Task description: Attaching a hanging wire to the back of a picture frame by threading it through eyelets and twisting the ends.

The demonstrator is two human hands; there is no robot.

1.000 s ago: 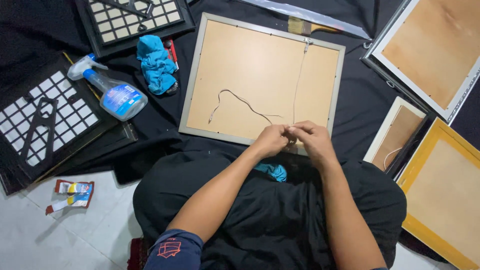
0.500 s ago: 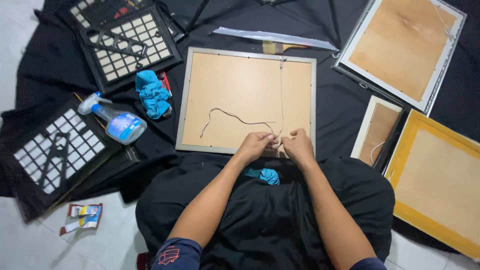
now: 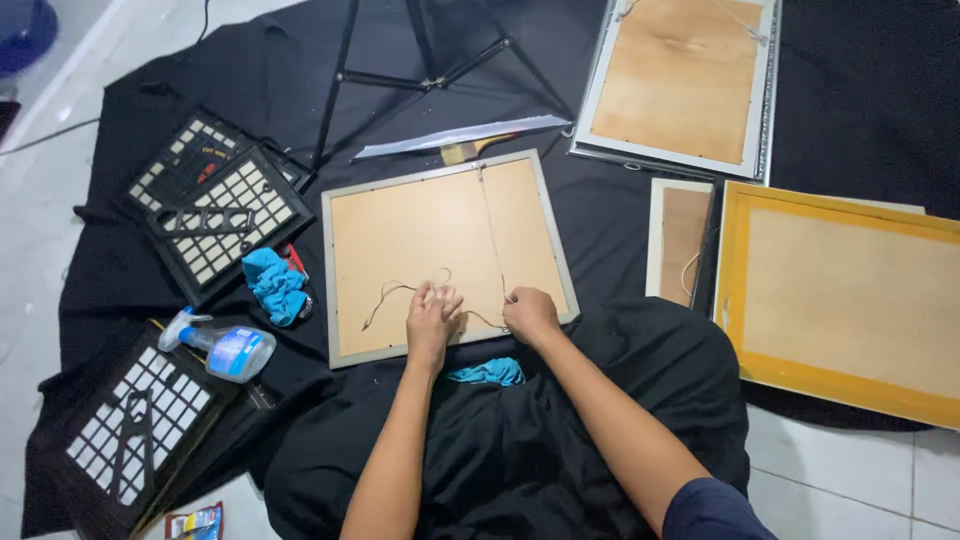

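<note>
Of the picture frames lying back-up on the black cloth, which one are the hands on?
The grey-edged frame in the middle, with a loose string across its backing. Both the left hand and right hand rest on it; the others lie untouched.

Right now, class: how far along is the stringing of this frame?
Done: the cord looks fixed at the frame's top edge. In hand: the left hand and right hand work the cord near the bottom edge. Left: its loose end lies slack, untied.
</note>
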